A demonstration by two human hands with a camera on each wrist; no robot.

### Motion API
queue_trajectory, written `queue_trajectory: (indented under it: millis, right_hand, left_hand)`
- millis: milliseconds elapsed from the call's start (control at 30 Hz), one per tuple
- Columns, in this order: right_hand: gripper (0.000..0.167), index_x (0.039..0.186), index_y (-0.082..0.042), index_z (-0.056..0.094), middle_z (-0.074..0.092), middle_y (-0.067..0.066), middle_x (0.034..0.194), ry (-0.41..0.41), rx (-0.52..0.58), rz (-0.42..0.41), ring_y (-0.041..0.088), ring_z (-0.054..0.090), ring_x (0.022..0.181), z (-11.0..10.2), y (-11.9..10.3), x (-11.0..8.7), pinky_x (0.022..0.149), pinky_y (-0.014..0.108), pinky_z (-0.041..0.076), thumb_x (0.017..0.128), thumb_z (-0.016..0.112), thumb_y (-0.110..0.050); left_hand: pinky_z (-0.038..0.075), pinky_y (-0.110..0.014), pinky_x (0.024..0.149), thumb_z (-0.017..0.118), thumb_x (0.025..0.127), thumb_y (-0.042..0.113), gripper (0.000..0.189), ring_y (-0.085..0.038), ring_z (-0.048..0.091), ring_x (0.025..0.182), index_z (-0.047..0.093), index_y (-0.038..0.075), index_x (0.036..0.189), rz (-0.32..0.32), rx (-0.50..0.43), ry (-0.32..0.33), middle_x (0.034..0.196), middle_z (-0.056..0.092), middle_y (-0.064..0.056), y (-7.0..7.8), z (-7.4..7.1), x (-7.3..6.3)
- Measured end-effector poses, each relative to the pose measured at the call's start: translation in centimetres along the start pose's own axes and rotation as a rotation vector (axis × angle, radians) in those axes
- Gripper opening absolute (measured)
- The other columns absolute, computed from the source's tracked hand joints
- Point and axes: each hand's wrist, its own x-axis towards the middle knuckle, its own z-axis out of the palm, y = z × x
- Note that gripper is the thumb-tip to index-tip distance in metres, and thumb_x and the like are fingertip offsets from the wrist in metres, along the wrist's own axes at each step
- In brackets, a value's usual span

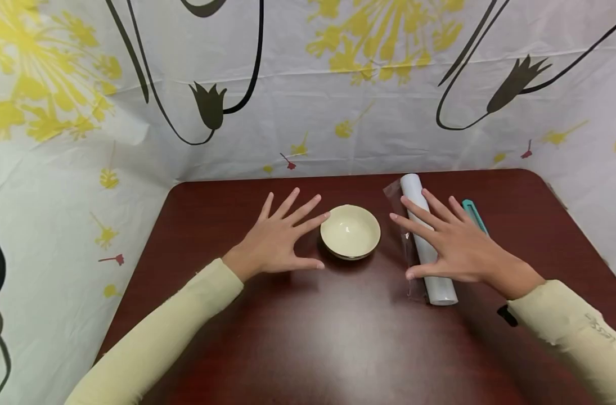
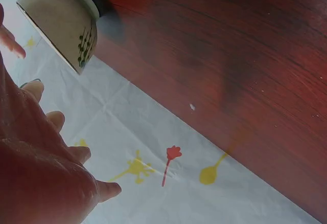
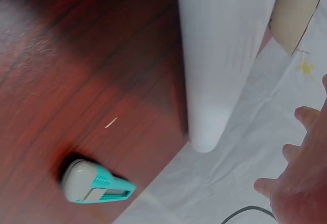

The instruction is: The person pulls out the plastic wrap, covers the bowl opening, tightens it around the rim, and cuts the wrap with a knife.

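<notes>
Fingers spread wide, my left hand hovers over the table just left of a cream bowl. The bowl stands upright with a dark rim, and the left wrist view shows small green painted marks on its side. My right hand, fingers also splayed, hangs above a white roll lying lengthwise on the table. Clear plastic film sticks out along the roll's left side. Right of the roll, partly behind my right hand, lies a teal and grey box cutter. Neither hand holds anything.
The dark red wooden table has rounded far corners. White cloth with yellow and grey flower prints hangs behind it and along both sides. A small black object shows by my right sleeve.
</notes>
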Motion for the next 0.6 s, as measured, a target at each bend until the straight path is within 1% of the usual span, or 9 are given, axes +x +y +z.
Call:
queue_trajectory:
  millis: [67, 133, 200, 233, 300, 367, 467, 533, 600]
  right_hand:
    - [0.108, 0.175, -0.034, 0.034, 0.020, 0.005, 0.183, -0.011, -0.009, 0.033, 0.041, 0.004, 0.168, 0.0, 0.1, -0.4, 0.127, 0.079, 0.006, 0.086, 0.081, -0.075]
    - [0.109, 0.175, -0.035, 0.033, 0.018, 0.005, 0.184, -0.026, 0.001, 0.082, 0.040, 0.002, 0.169, -0.1, 0.3, -0.9, 0.128, 0.078, 0.005, 0.086, 0.082, -0.074]
    - [0.111, 0.176, -0.033, 0.029, 0.016, 0.007, 0.184, -0.040, 0.041, 0.140, 0.039, 0.001, 0.169, -0.1, 0.4, -1.4, 0.129, 0.076, 0.003, 0.087, 0.083, -0.071]
    - [0.111, 0.177, -0.032, 0.026, 0.014, 0.008, 0.184, -0.046, 0.080, 0.171, 0.041, 0.001, 0.168, -0.1, 0.5, -1.7, 0.129, 0.076, 0.003, 0.089, 0.083, -0.068]
    - [0.111, 0.178, -0.029, 0.020, 0.011, 0.012, 0.184, -0.052, 0.188, 0.234, 0.044, 0.001, 0.168, 0.0, 0.6, -2.3, 0.127, 0.079, 0.006, 0.093, 0.083, -0.060]
    - [0.110, 0.179, -0.024, 0.015, 0.008, 0.017, 0.184, -0.055, 0.305, 0.287, 0.049, 0.003, 0.166, 0.1, 0.8, -2.7, 0.124, 0.082, 0.011, 0.097, 0.082, -0.051]
    - [0.104, 0.179, -0.020, 0.007, 0.005, 0.022, 0.183, -0.059, 0.488, 0.361, 0.052, 0.005, 0.165, 0.4, 0.9, -3.2, 0.118, 0.085, 0.020, 0.104, 0.077, -0.039]
    - [0.098, 0.179, -0.017, 0.003, 0.003, 0.025, 0.182, -0.056, 0.590, 0.402, 0.054, 0.006, 0.164, 0.6, 1.0, -3.5, 0.117, 0.085, 0.021, 0.109, 0.070, -0.034]
    - [0.091, 0.178, -0.015, -0.002, 0.003, 0.030, 0.180, -0.050, 0.695, 0.448, 0.057, 0.009, 0.162, 0.7, 1.0, -3.7, 0.117, 0.084, 0.023, 0.115, 0.061, -0.031]
  left_hand:
    - [0.003, -0.078, 0.128, 0.059, 0.092, 0.089, 0.100, -0.034, 0.000, 0.169, 0.032, 0.039, 0.175, -0.011, -0.012, -0.010, 0.185, 0.010, 0.007, 0.0, 0.0, -0.1]
    - [0.004, -0.078, 0.128, 0.058, 0.092, 0.089, 0.101, -0.034, 0.000, 0.169, 0.029, 0.039, 0.175, -0.033, -0.043, -0.025, 0.185, 0.007, 0.008, -0.2, 0.0, -0.2]
    - [0.009, -0.078, 0.128, 0.059, 0.093, 0.088, 0.103, -0.036, 0.001, 0.169, 0.025, 0.038, 0.177, -0.064, -0.099, -0.039, 0.185, 0.004, 0.007, -0.4, 0.2, -0.3]
    - [0.012, -0.077, 0.128, 0.061, 0.094, 0.085, 0.104, -0.038, 0.003, 0.169, 0.023, 0.036, 0.177, -0.080, -0.144, -0.042, 0.185, 0.004, 0.005, -0.6, 0.3, -0.3]
    - [0.020, -0.074, 0.129, 0.065, 0.096, 0.079, 0.106, -0.039, 0.009, 0.168, 0.018, 0.033, 0.178, -0.128, -0.266, -0.051, 0.185, 0.004, 0.003, -0.8, 0.5, -0.3]
    - [0.028, -0.069, 0.128, 0.070, 0.098, 0.072, 0.107, -0.038, 0.018, 0.166, 0.015, 0.029, 0.179, -0.191, -0.413, -0.057, 0.185, 0.009, -0.001, -0.9, 0.6, -0.3]
    - [0.040, -0.061, 0.125, 0.074, 0.101, 0.059, 0.104, -0.037, 0.039, 0.158, 0.015, 0.023, 0.179, -0.293, -0.634, -0.055, 0.181, 0.022, -0.009, -0.8, 0.7, -0.1]
    - [0.047, -0.057, 0.121, 0.075, 0.103, 0.051, 0.101, -0.035, 0.053, 0.149, 0.016, 0.019, 0.178, -0.363, -0.759, -0.058, 0.178, 0.031, -0.013, -0.5, 0.6, 0.2]
    - [0.054, -0.053, 0.113, 0.075, 0.105, 0.044, 0.096, -0.036, 0.068, 0.132, 0.018, 0.016, 0.178, -0.437, -0.873, -0.074, 0.175, 0.037, -0.014, -0.2, 0.6, 0.6]
